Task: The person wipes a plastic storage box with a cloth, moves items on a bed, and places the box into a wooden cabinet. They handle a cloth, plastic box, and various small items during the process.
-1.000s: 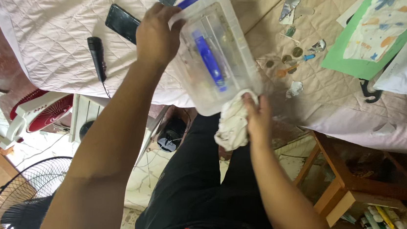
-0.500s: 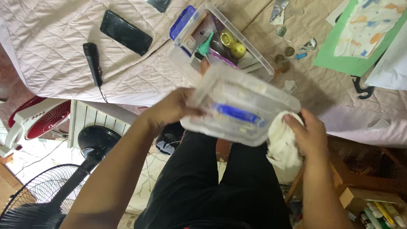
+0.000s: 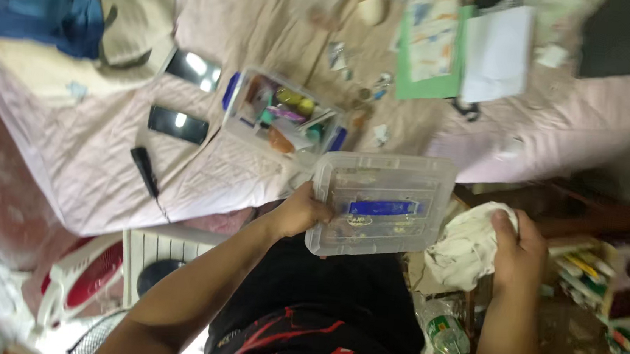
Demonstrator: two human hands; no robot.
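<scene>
My left hand (image 3: 301, 210) grips the left edge of a clear plastic box lid (image 3: 381, 205) with a blue handle, held flat above my lap. My right hand (image 3: 519, 246) is closed around a crumpled white cloth (image 3: 467, 247), just right of the lid and apart from it. The matching clear box (image 3: 283, 116), full of small items, sits open on the pink quilted bed beyond the lid.
Two dark phones (image 3: 177, 124) and a black microphone (image 3: 145, 170) lie left of the box. A green folder with papers (image 3: 432, 49) and small scraps lie further back. A red fan (image 3: 85, 281) stands on the floor at left, a wooden shelf with tubes (image 3: 588, 273) at right.
The view has pulled back and swung. The lid has come down from the bed toward my lap and turned level, and my right hand with the cloth has drawn away from it to the right.
</scene>
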